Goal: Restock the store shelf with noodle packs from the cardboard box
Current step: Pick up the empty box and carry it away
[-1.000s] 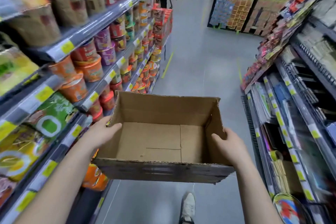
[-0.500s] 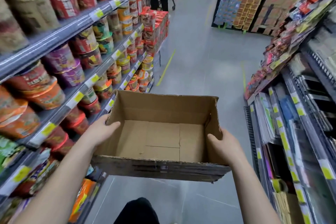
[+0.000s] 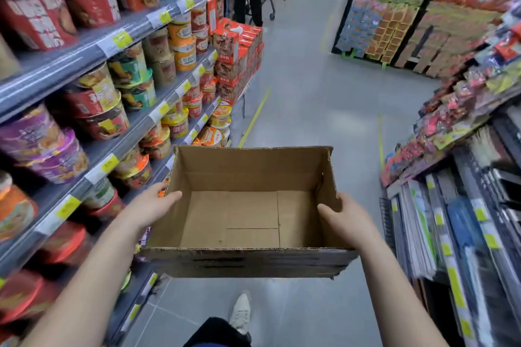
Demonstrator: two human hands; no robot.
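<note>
My left grip [image 3: 149,205] and right grip [image 3: 348,217], clasping its side walls, have carried the empty cardboard box [image 3: 253,263] between them onward; restocking looks done.

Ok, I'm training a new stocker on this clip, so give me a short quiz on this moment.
1. True or false: the box is full.
2. What holds the box up? A) one hand B) both hands, one on each side wall C) the floor
3. Fill in: the cup-noodle shelf is on the person's ____ side.
Key: 1 false, it is empty. 2 B: the left hand and right hand grip opposite walls, thumbs inside. 3 left.
</note>
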